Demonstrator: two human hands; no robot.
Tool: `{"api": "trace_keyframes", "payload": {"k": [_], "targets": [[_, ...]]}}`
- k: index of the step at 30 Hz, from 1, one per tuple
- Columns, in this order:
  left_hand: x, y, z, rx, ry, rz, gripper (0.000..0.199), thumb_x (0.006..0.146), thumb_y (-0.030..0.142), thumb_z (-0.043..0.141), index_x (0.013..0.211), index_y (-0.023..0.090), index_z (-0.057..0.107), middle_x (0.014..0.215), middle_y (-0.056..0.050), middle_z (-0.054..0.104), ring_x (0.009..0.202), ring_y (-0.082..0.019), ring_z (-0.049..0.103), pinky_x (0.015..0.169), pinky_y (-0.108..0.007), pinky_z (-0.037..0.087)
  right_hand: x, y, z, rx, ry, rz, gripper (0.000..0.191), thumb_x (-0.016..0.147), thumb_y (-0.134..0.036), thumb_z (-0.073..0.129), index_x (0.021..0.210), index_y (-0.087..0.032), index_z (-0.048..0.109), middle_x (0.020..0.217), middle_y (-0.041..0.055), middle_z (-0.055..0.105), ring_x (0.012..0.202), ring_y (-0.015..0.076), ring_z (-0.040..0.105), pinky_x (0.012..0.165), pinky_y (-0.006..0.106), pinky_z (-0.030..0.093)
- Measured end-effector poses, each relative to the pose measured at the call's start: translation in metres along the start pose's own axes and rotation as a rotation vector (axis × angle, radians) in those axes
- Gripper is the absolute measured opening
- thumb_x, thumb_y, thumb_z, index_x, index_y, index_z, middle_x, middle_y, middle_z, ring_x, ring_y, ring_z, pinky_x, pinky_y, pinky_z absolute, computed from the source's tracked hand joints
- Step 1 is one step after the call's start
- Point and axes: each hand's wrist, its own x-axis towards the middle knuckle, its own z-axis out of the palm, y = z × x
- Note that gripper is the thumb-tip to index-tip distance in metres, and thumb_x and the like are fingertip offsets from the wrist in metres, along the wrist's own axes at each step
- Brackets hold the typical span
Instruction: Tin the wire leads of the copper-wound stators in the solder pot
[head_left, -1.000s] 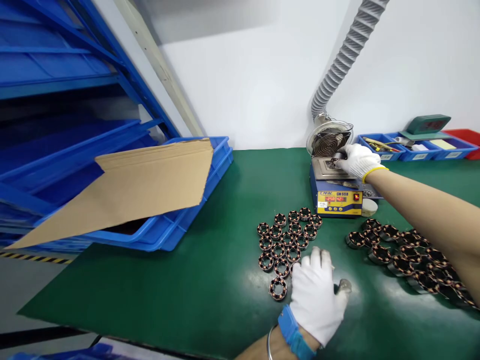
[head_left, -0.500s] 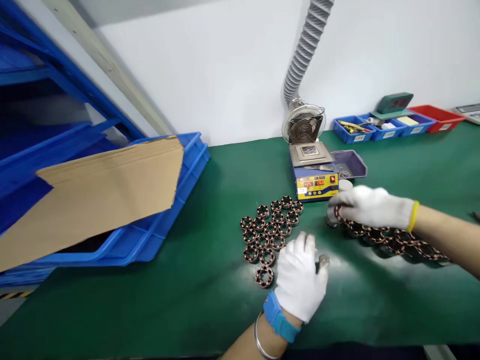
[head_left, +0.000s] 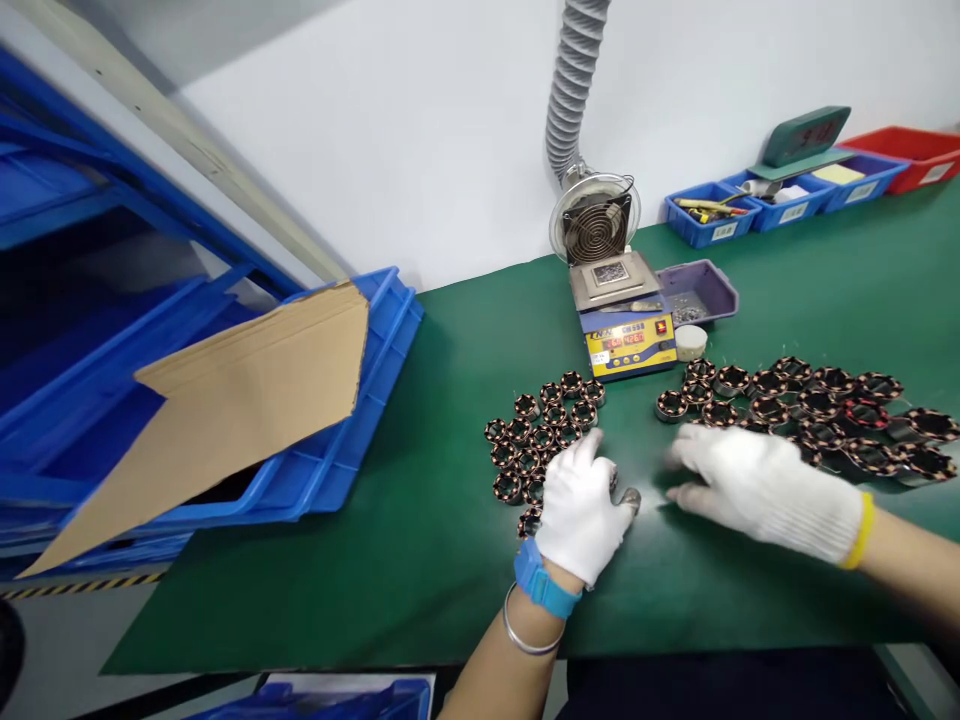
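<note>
My left hand (head_left: pixel 582 512), in a white glove with darkened fingertips, rests at the right edge of a cluster of small ring-shaped motor stators (head_left: pixel 527 461). Its thumb stands apart from the fingers, nothing shows in it, and it covers part of the cluster. My right hand (head_left: pixel 766 492), gloved too, hovers just in front of a second group of copper-wound stators (head_left: pixel 769 411) on the right. Its thumb and fingers are parted, with no stator between them; the fingertips are slightly blurred. One stator there has red on its winding (head_left: pixel 865 413).
A yellow-fronted heating unit (head_left: pixel 631 342) stands behind the stators, under a fan and grey hose (head_left: pixel 574 90). Beside it are a purple tray (head_left: pixel 724 292) and a white round lid (head_left: pixel 690 343). Cardboard (head_left: pixel 262 370) lies over a blue crate (head_left: pixel 375 400) at left. Small bins (head_left: pixel 712 232) line the back.
My right hand has let go of the stator at the left end of the right group and drawn back toward me. My left hand stays beside the left cluster. The view has shifted.
</note>
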Motion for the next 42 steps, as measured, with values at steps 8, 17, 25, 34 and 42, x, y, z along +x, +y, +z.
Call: {"api": "trace_keyframes", "payload": {"k": [8, 17, 25, 34, 42], "targets": [[0.003, 0.003, 0.010, 0.100, -0.063, -0.016, 0.039, 0.084, 0.029, 0.071, 0.120, 0.018, 0.063, 0.126, -0.012, 0.068, 0.113, -0.033, 0.064, 0.099, -0.051, 0.050, 0.005, -0.016, 0.053, 0.187, -0.036, 0.103, 0.051, 0.083, -0.039, 0.064, 0.134, -0.030, 0.062, 0.124, 0.0061, 0.065, 0.102, 0.0254, 0.067, 0.066, 0.028, 0.043], [-0.004, 0.014, 0.015, -0.213, -0.292, -0.038, 0.093, 0.073, 0.035, 0.075, 0.154, 0.013, 0.036, 0.136, -0.019, 0.061, 0.112, -0.035, 0.066, 0.099, -0.048, 0.054, 0.009, 0.005, 0.058, 0.546, 0.004, 0.083, 0.061, 0.075, -0.016, 0.065, 0.136, -0.022, 0.062, 0.121, 0.0090, 0.070, 0.099, 0.0229, 0.071, 0.085, 0.031, 0.057], [-0.001, 0.009, 0.019, -0.303, -0.350, -0.094, 0.085, 0.077, 0.030, 0.071, 0.155, 0.022, 0.038, 0.142, -0.014, 0.055, 0.108, -0.031, 0.068, 0.099, -0.044, 0.056, 0.009, 0.015, 0.058, 0.779, 0.025, 0.089, 0.061, 0.075, -0.007, 0.057, 0.135, -0.017, 0.062, 0.128, 0.0101, 0.069, 0.107, 0.0203, 0.072, 0.096, 0.031, 0.059], [0.002, 0.014, 0.043, -0.315, 0.119, -0.118, 0.035, 0.066, 0.028, 0.078, 0.098, 0.021, 0.068, 0.092, -0.007, 0.067, 0.086, -0.028, 0.071, 0.080, -0.044, 0.062, 0.009, 0.009, 0.051, 1.116, -0.106, 0.216, 0.069, 0.075, -0.030, 0.074, 0.140, -0.015, 0.058, 0.126, 0.0130, 0.071, 0.110, 0.0275, 0.071, 0.090, 0.037, 0.063], [0.002, 0.012, 0.052, -0.570, 0.217, -0.028, 0.058, 0.071, 0.031, 0.076, 0.125, 0.018, 0.059, 0.133, -0.015, 0.066, 0.116, -0.030, 0.069, 0.097, -0.045, 0.060, 0.008, -0.015, 0.055, 1.246, 0.051, 0.173, 0.054, 0.074, -0.035, 0.068, 0.124, -0.015, 0.067, 0.116, 0.0118, 0.074, 0.104, 0.0256, 0.073, 0.088, 0.036, 0.062]]}}
